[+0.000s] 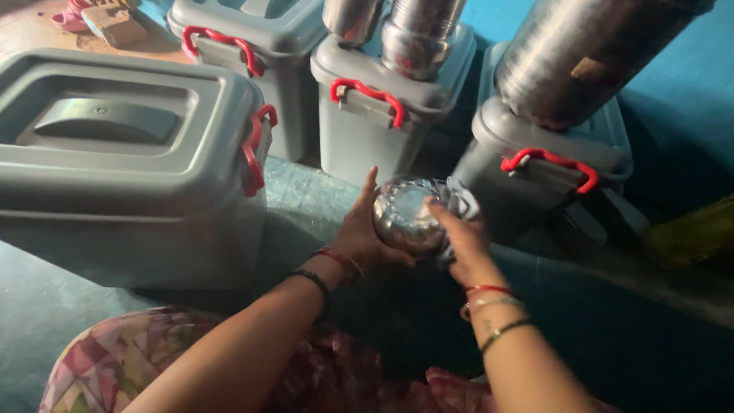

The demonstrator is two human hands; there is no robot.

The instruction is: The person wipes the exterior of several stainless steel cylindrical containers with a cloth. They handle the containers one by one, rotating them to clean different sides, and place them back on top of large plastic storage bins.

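A small steel bowl [404, 216] is held in front of the body, just above the dark floor [612, 336] and near the row of grey storage boxes. The left hand [361, 229] is cupped round the bowl's left side, its grip closed on the rim and wall. The right hand [457, 237] is laid over the bowl's right edge with a crumpled pale cloth [461, 200] pressed under the fingers, so its grip is closed on cloth and bowl together. The work in hand appears to be wiping the bowl. For this to be done well, the bowl is best kept steady by the left hand while the cloth is drawn round the inside and over the rim, with the bowl turned a little at a time. A large grey box with red latches [115, 153] stands to the left, and a tall steel vessel [581, 53] rests on another box behind; both are best kept clear of the elbows.
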